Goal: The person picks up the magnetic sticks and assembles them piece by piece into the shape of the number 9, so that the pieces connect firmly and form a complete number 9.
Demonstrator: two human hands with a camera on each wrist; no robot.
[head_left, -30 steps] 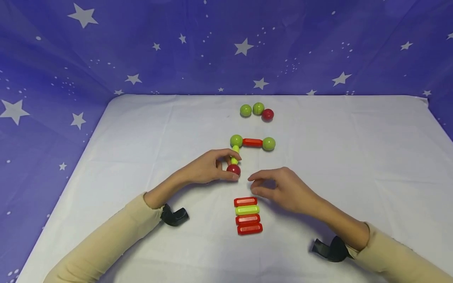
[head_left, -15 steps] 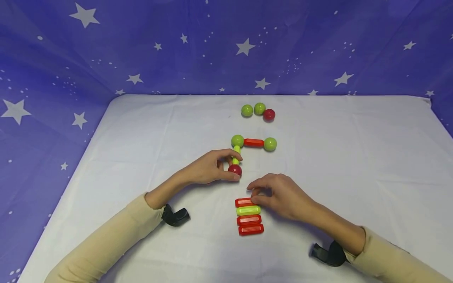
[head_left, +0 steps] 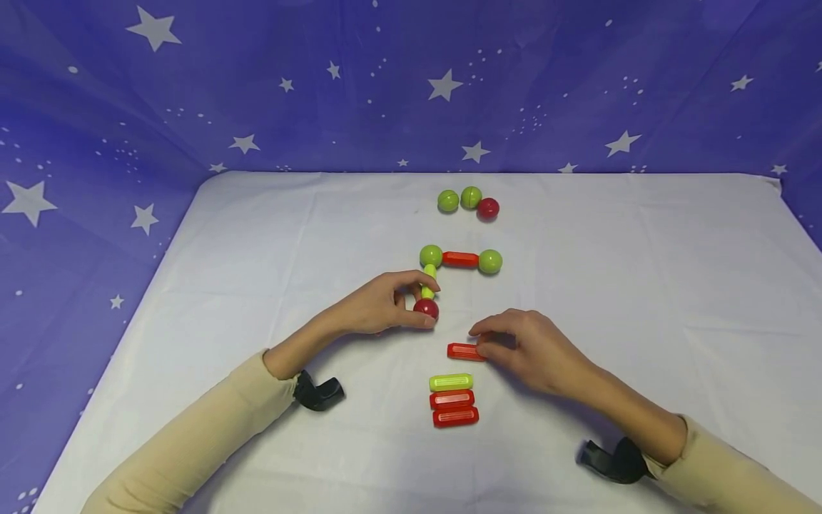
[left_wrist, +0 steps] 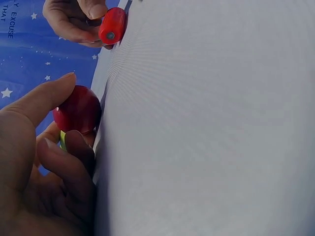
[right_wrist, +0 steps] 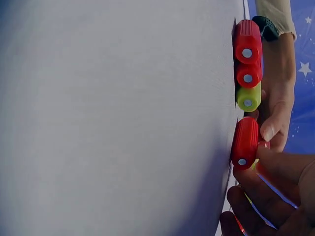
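My left hand point(head_left: 379, 303) holds a red ball point(head_left: 427, 309) between thumb and fingers. That ball sits at the near end of a light green rod point(head_left: 429, 282), which leads up to a green ball point(head_left: 431, 255). From there a red rod point(head_left: 460, 259) runs right to another green ball point(head_left: 491, 261). My right hand point(head_left: 529, 350) pinches a loose red rod point(head_left: 464, 351) by its right end, thumb against it. In the right wrist view this loose rod point(right_wrist: 245, 142) shows a round silvery spot on its end face. It lies close over the white cloth.
Nearest me a row holds a light green rod point(head_left: 451, 382), a red rod point(head_left: 452, 399) and another red rod point(head_left: 455, 416). Toward the back lie two green balls point(head_left: 448, 200) and a red ball point(head_left: 488, 208). A blue starry curtain point(head_left: 359, 86) hangs behind the table.
My right hand first came down to the row's top red rod, then took hold of it and slid it up and right, away from the row. The left hand stays put on the red ball.
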